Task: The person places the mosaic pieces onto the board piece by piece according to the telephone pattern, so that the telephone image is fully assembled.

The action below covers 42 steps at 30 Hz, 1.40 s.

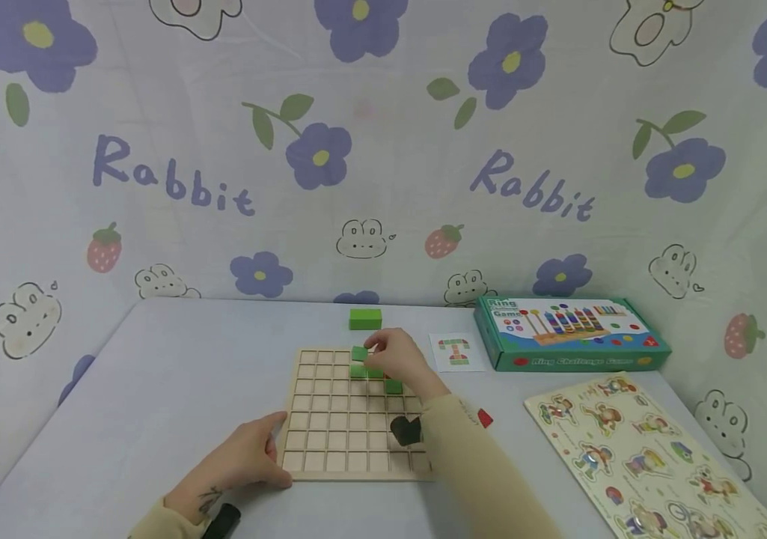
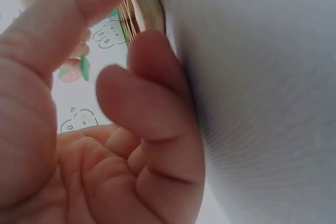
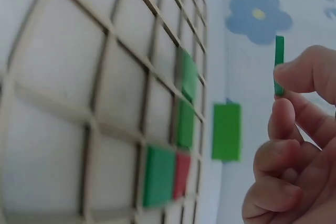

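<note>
The wooden grid board (image 1: pixel 339 477) lies flat, with my left hand (image 1: pixel 238 457) gripping its left edge near the front corner; curled fingers of that hand (image 2: pixel 157 114) show in the left wrist view. Over the board's back rows, my right hand (image 1: pixel 399 363) pinches a thin green tile (image 3: pixel 279 66) between thumb and fingers, seen edge-on in the right wrist view. Below it, green tiles (image 1: pixel 393 386) sit in grid cells. A red tile (image 3: pixel 181 175) lies beside a green one (image 3: pixel 159 177); my right hand and sleeve hide part of the board in the head view.
Behind the board stands a green block (image 1: pixel 365 319). To the right are a pattern card (image 1: pixel 457 352), a green game box (image 1: pixel 572 340) and a picture puzzle board (image 1: pixel 639 457). A red piece (image 1: pixel 485 418) shows beside my right sleeve. A printed cloth hangs behind.
</note>
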Motion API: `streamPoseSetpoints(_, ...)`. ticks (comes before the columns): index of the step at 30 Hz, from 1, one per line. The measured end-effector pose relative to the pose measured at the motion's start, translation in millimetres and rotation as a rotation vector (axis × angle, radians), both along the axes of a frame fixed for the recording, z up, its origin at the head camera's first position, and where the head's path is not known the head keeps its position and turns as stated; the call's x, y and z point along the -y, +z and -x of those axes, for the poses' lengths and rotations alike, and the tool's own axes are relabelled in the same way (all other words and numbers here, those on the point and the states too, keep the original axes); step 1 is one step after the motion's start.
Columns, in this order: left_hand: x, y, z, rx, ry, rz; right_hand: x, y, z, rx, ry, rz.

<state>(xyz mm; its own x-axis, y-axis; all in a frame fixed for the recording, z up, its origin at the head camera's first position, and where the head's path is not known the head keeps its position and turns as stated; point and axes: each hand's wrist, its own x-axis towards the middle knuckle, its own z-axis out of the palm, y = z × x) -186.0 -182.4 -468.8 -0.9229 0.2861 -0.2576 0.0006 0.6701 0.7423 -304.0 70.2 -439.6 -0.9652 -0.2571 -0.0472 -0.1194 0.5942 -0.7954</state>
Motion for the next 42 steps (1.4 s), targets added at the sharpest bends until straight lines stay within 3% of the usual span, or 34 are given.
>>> streamPoseSetpoints(6,-0.1,-1.4,1.3,-0.006,-0.009,-0.016,26.0,-9.8,-0.5,-0.040,-0.006,-0.197)
streamPoseSetpoints(14,2.8,-2.2,1.1,-0.005,-0.008,-0.020,43.9,-21.7,0.5,-0.055,-0.057,-0.366)
streamPoseSetpoints(26,2.5,-1.3,0.7,0.004,-0.010,-0.023,49.3,-25.2,0.6,-0.043,-0.062,-0.416)
streamPoseSetpoints(30,1.6,-0.7,0.9,0.009,-0.009,-0.018,43.3,-19.4,-1.5,-0.030,-0.049,-0.354)
streamPoseSetpoints(35,0.9,-1.1,1.9,0.025,0.013,0.010,21.2,2.2,-4.1,-0.027,-0.058,-0.122)
streamPoseSetpoints(38,0.5,-1.3,2.2,0.038,0.029,0.022,0.8,15.7,-7.4,-0.012,-0.100,0.035)
streamPoseSetpoints(42,-0.6,-1.1,2.2,0.036,0.032,0.024,-33.6,26.4,-16.8,0.012,-0.205,0.130)
